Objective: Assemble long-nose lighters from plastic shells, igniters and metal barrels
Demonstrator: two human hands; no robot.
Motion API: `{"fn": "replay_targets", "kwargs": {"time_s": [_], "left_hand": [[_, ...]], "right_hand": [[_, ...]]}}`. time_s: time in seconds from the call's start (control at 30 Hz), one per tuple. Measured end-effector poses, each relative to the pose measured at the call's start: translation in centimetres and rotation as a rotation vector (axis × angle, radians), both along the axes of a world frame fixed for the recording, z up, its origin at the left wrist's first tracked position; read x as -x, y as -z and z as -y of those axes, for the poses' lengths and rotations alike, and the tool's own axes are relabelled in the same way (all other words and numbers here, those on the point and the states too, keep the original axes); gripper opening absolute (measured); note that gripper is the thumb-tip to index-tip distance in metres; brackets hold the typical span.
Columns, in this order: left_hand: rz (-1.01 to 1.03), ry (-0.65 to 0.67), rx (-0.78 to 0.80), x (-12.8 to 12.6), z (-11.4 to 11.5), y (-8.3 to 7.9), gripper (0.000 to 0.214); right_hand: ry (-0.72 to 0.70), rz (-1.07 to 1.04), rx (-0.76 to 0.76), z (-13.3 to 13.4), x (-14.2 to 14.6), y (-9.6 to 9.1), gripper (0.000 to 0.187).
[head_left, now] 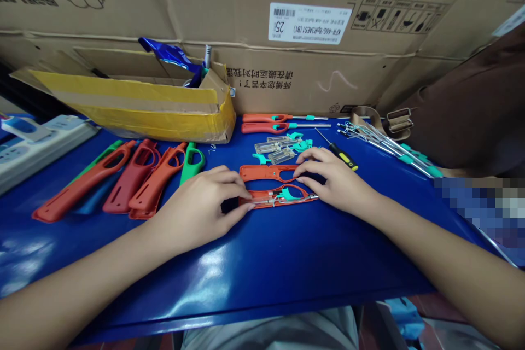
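In the head view, an orange lighter casing half [262, 200] lies on the blue table with a clear fuel tank, a turquoise trigger [288, 193] and wires in it. The thumb and fingers of my left hand [211, 199] close around its left end. Just behind it lies the other orange casing half [260, 173]. The curled fingers of my right hand [330, 178] pinch that half's right end. Beyond are several clear tanks [283, 154] with turquoise parts and two assembled lighters [264, 128]. A black and yellow screwdriver [343, 157] lies behind my right hand.
Several orange, red, green and blue casing pieces [137, 178] lie at the left, near a white power strip [45, 139]. A yellow-taped box [164, 115] stands behind them. Metal lighter tubes with wires [394, 147] lie at the right. A large cardboard carton [254, 22] closes off the back.
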State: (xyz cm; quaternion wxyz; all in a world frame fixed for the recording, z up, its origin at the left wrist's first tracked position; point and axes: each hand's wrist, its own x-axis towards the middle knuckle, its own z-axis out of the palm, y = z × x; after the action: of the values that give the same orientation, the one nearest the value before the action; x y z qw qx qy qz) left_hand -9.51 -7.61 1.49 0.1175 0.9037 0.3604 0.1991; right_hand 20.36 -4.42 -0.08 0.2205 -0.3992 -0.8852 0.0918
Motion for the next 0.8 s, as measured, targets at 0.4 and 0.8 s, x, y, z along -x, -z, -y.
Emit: {"fn": "replay_targets", "kwargs": {"time_s": [0.4, 0.8], "left_hand": [[0.100, 0.009, -0.375, -0.1, -0.1, 0.2, 0.037], [0.077, 0.082, -0.286, -0.1, -0.1, 0.7, 0.033]], "right_hand": [[0.112, -0.638, 0.591, 1.5, 1.1, -2.0, 0.019], [-0.044, -0.173, 0.285, 1.9, 1.2, -1.6, 0.031]]}}
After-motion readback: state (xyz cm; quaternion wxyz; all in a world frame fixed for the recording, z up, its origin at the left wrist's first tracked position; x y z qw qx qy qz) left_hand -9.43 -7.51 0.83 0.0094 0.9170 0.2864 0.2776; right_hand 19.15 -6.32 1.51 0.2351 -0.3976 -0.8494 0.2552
